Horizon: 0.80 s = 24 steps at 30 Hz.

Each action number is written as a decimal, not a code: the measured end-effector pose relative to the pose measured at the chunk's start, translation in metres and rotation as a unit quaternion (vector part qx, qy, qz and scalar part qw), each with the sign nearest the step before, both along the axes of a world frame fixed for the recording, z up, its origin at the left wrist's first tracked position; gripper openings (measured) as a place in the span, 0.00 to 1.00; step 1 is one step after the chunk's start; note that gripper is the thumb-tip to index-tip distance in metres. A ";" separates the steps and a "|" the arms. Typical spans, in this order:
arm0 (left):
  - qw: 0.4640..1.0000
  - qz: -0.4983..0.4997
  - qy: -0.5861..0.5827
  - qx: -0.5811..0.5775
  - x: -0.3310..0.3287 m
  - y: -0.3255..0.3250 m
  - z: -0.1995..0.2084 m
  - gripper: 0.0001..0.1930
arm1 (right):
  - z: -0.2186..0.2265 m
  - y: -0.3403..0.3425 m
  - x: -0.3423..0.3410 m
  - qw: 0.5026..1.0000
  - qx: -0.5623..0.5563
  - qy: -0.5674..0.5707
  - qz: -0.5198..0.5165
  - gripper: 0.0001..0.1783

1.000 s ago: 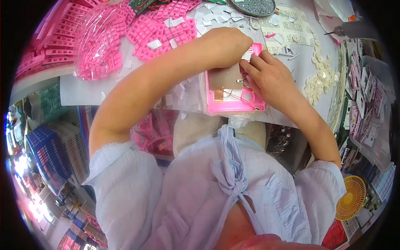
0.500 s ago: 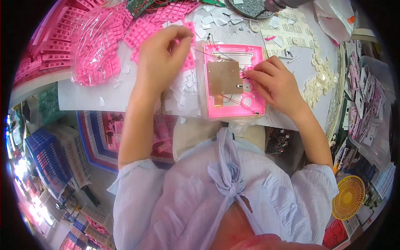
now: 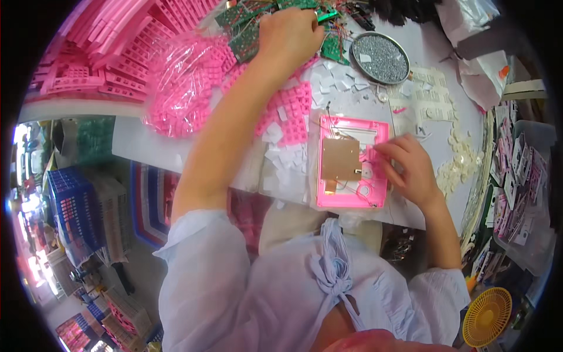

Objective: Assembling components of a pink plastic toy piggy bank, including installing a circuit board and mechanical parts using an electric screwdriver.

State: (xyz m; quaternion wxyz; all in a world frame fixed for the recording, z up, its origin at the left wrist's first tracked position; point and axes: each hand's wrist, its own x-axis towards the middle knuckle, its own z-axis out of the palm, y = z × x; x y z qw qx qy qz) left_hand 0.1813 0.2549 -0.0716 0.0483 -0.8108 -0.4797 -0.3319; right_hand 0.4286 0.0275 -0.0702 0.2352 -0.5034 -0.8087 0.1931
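Note:
A pink plastic casing [image 3: 382, 196] lies face down on the table, a flat brown board [image 3: 340, 159] across its middle and thin wires around it. At the casing's right edge rests my right hand [image 3: 413, 170]. Its fingertips touch or hover just over the inside of the frame, thumb and forefinger apart, nothing visible between them. My left hand [image 3: 291, 38] is stretched to the far side, over a heap of green circuit boards [image 3: 243, 48]. Its fingers are curled round the edge of a bright green circuit board [image 3: 327, 16]; the fingertips are partly hidden.
Pink keypads [image 3: 291, 111], some in a clear plastic bag [image 3: 179, 88], lie left of the casing. A round dish of small screws [image 3: 381, 58] stands behind it. White paper scraps [image 3: 287, 173] lie about; cream plastic discs [image 3: 463, 161] are heaped at right.
My left hand has moved away from the wires near the casing to the circuit boards at the back. The view has tilted farther out. My right hand stays by the casing, fingers slightly looser.

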 end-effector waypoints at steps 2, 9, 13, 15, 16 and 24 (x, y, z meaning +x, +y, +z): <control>0.998 0.049 -0.037 0.017 0.005 0.023 0.013 0.12 | 0.003 -0.005 0.015 1.000 0.011 0.004 -0.028 0.11; 0.996 0.041 -0.020 -0.077 0.011 0.048 0.042 0.13 | 0.020 0.021 0.028 0.994 0.064 0.045 -0.078 0.10; 0.964 -0.114 -0.056 -0.233 -0.010 -0.015 0.039 0.11 | 0.028 0.022 0.032 0.990 0.070 0.072 -0.099 0.10; 0.928 -0.213 -0.042 -0.302 -0.017 -0.063 0.035 0.12 | 0.031 0.023 0.036 0.985 0.086 0.101 -0.109 0.11; 0.926 -0.257 -0.049 -0.270 -0.023 -0.079 0.020 0.12 | 0.034 0.027 0.039 0.983 0.099 0.102 -0.111 0.11; 0.957 -0.080 -0.047 -0.275 -0.009 -0.131 -0.031 0.11 | 0.011 0.066 0.000 0.983 0.037 0.154 -0.094 0.10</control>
